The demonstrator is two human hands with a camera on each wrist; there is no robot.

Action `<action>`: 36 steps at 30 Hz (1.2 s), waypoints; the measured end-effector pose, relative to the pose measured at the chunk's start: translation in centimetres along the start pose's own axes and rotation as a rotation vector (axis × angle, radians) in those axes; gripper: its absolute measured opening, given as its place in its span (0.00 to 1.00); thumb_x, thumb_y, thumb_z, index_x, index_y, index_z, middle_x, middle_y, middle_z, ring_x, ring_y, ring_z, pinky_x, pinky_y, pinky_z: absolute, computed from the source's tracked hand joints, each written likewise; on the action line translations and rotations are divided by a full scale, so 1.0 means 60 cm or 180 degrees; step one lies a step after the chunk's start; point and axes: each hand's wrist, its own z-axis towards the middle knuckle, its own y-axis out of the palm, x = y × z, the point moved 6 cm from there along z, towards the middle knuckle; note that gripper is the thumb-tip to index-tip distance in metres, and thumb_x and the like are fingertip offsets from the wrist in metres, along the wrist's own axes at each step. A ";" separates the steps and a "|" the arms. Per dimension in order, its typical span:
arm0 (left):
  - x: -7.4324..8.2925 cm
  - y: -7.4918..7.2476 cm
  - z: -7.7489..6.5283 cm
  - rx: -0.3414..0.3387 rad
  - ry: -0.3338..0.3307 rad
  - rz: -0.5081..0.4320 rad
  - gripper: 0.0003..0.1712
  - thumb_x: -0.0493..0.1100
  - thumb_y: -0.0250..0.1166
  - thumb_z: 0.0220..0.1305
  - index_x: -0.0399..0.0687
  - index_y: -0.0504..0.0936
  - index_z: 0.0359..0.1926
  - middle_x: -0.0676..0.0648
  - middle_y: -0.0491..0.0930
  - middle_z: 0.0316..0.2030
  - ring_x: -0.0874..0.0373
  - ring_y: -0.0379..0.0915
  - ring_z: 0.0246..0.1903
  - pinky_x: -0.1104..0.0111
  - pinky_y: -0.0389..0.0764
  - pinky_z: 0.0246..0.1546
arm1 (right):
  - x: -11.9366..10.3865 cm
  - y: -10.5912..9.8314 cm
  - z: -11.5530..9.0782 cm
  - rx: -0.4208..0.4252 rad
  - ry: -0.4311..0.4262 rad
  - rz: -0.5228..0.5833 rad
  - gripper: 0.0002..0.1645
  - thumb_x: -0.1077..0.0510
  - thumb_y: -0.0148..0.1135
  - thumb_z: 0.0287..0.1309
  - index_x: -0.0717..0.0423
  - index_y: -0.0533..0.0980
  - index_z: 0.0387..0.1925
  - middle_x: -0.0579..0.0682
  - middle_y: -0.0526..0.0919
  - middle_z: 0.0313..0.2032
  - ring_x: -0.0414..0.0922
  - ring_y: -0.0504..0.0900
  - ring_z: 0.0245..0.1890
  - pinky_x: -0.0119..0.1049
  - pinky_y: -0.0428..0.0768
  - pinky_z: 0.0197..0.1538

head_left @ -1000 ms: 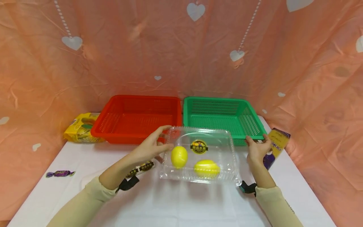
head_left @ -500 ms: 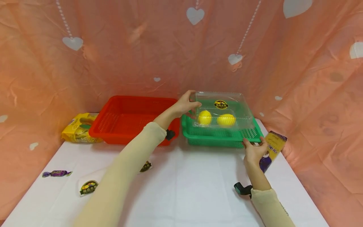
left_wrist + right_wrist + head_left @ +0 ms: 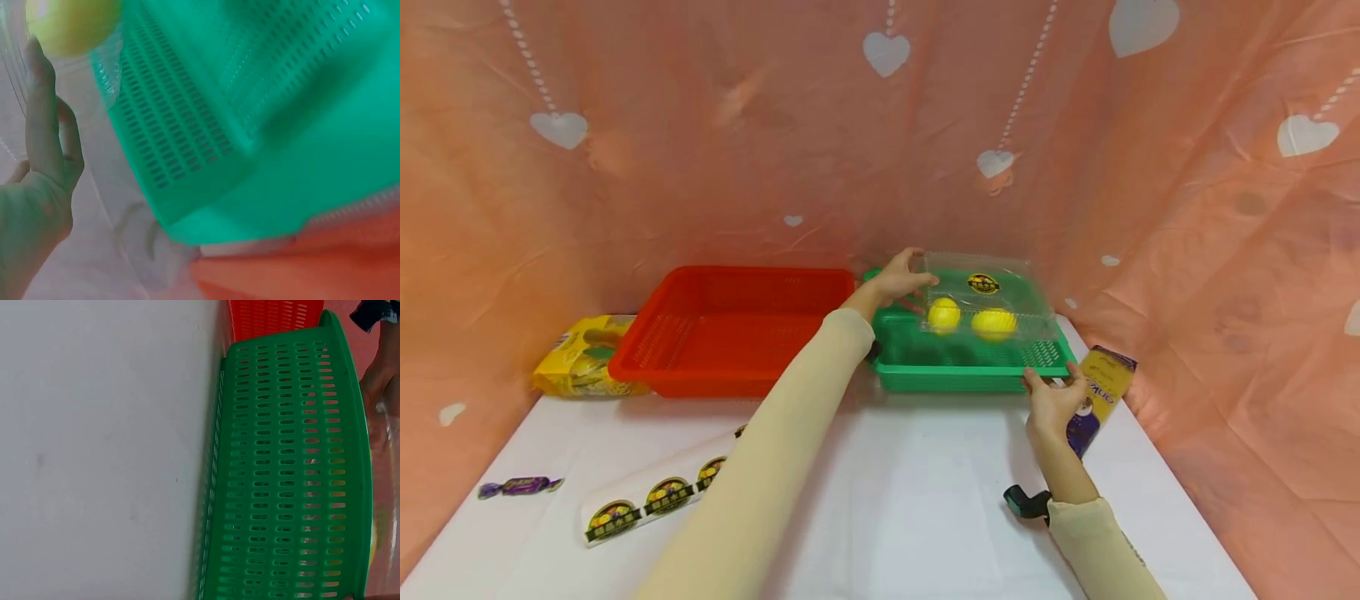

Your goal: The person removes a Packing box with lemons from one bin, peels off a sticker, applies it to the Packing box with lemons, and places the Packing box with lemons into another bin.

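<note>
A clear plastic clamshell box (image 3: 1027,293) with a round label holds two yellow lemons, one left (image 3: 943,316) and one right (image 3: 994,324). My left hand (image 3: 898,282) grips its left side, thumb near the front and fingers behind. The box is over the green basket (image 3: 955,372), tilted a little; whether it touches the basket I cannot tell. At the basket's front right corner, my right hand (image 3: 1054,407) holds the rim. The left wrist view shows the left hand (image 3: 47,144) beside a blurred lemon (image 3: 74,25); the right wrist view shows mostly the basket's slotted side (image 3: 281,469).
Left of the green basket stands a red basket (image 3: 707,388), with a yellow packet (image 3: 580,363) beside it. A purple-and-gold carton (image 3: 1102,392) leans at right. On the white table (image 3: 925,500) lie a purple wrapped candy (image 3: 522,486) and a labelled white strip (image 3: 651,497), partly behind the left arm.
My left hand has carried the box of lemons from in front of the baskets up and right, over the green basket. My right hand stays on the rim. The head view has shifted slightly.
</note>
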 end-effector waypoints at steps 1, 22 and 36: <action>-0.002 0.002 0.002 0.0023 -0.0001 0.0006 0.43 0.37 0.61 0.70 0.51 0.48 0.78 0.34 0.66 0.64 0.51 0.71 0.28 0.64 0.83 0.24 | 0.001 0.000 0.000 -0.0001 -0.0003 -0.0014 0.46 0.78 0.59 0.58 0.62 0.48 0.72 0.51 0.52 0.54 0.37 0.72 0.30 0.23 0.80 0.36; -0.059 0.016 0.024 0.0033 -0.0703 -0.0011 0.44 0.35 0.57 0.72 0.53 0.38 0.75 0.31 0.53 0.72 0.32 0.64 0.64 0.50 0.83 0.45 | 0.001 -0.004 0.002 -0.0010 -0.0050 -0.0052 0.46 0.78 0.59 0.59 0.62 0.48 0.73 0.52 0.54 0.55 0.36 0.74 0.30 0.23 0.80 0.38; -0.086 0.017 0.021 -0.0039 -0.1320 -0.0037 0.47 0.32 0.58 0.71 0.55 0.38 0.78 0.37 0.38 0.77 0.32 0.60 0.66 0.46 0.75 0.56 | -0.001 -0.003 0.000 -0.0080 -0.0103 -0.0037 0.45 0.77 0.58 0.60 0.63 0.47 0.73 0.55 0.55 0.57 0.35 0.75 0.28 0.23 0.80 0.38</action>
